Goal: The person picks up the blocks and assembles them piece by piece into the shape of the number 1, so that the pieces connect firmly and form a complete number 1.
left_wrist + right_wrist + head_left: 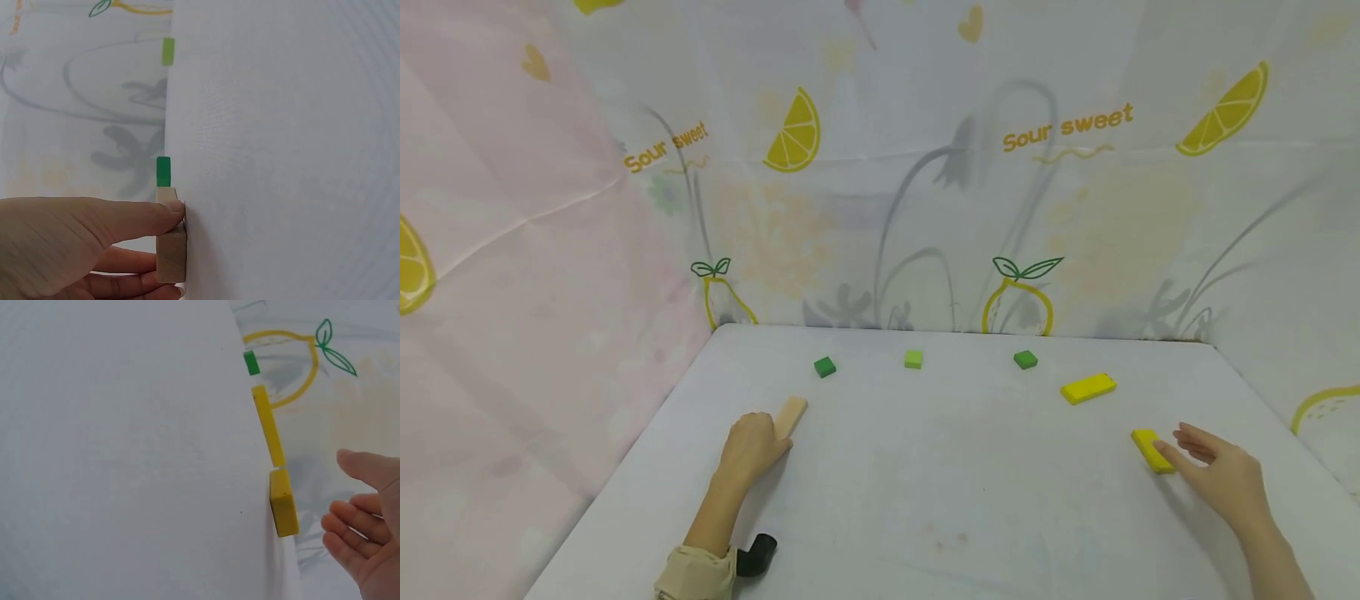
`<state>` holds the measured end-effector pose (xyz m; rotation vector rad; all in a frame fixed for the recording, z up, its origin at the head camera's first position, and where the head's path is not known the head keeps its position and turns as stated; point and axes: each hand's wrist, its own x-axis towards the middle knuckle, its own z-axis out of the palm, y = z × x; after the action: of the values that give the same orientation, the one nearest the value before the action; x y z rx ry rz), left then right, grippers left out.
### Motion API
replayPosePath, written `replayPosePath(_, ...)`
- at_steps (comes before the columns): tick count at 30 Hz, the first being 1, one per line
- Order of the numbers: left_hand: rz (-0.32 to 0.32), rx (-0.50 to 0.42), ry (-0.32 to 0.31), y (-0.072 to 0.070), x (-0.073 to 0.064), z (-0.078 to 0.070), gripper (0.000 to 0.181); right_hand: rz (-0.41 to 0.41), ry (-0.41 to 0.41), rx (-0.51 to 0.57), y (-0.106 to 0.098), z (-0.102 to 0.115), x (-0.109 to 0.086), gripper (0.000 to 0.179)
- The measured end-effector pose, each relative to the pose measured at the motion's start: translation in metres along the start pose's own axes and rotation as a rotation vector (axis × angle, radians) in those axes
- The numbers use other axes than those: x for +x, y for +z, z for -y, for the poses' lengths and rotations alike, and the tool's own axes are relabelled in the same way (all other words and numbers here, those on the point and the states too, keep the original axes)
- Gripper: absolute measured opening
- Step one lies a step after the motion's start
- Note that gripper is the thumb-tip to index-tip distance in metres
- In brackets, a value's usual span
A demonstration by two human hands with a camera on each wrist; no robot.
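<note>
On the left of the table my left hand (751, 450) holds a plain wooden block (791, 417), with the thumb along one side and the fingers on the other. The left wrist view shows the thumb across this pale block (172, 256). At the right, my right hand (1223, 477) hovers beside a small yellow block (1152, 452), thumb and fingers apart with nothing between them. In the right wrist view a gap shows between that yellow block (284, 506) and the fingertips (332, 540). Behind it lies a longer yellow block (1088, 388).
Along the back of the white table (925, 483) sit a dark green block (824, 367), a light green block (913, 359) and another green block (1026, 359). Patterned cloth (865, 208) stands behind and at the sides. A black fitting (758, 555) juts from the left cuff.
</note>
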<state>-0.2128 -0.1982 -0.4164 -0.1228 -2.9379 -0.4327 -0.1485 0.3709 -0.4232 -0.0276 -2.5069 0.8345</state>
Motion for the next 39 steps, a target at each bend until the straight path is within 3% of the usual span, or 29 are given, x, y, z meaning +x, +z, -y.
replayPosePath(12, 0.007, -0.083, -0.009, 0.0, 0.0, 0.002, 0.024, 0.275, 0.046, -0.093, -0.007, -0.017, 0.01, 0.058)
replayPosePath(21, 0.016, -0.146, 0.011, 0.001, 0.0, 0.003, 0.023, 0.444, 0.109, -0.084, -0.011, -0.024, 0.016, 0.066)
replayPosePath(26, 0.025, -0.154, 0.055, 0.003, 0.001, 0.005, 0.024, 0.493, 0.114, -0.083, -0.012, -0.025, 0.021, 0.067)
replayPosePath(30, 0.052, -0.17, 0.09, 0.004, 0.002, 0.006, 0.025, 0.487, 0.09, -0.063, -0.011, -0.027, 0.02, 0.065)
replayPosePath(39, 0.086, -0.255, 0.088, 0.01, 0.005, 0.008, 0.026, 0.497, 0.084, -0.046, -0.007, -0.031, 0.021, 0.064)
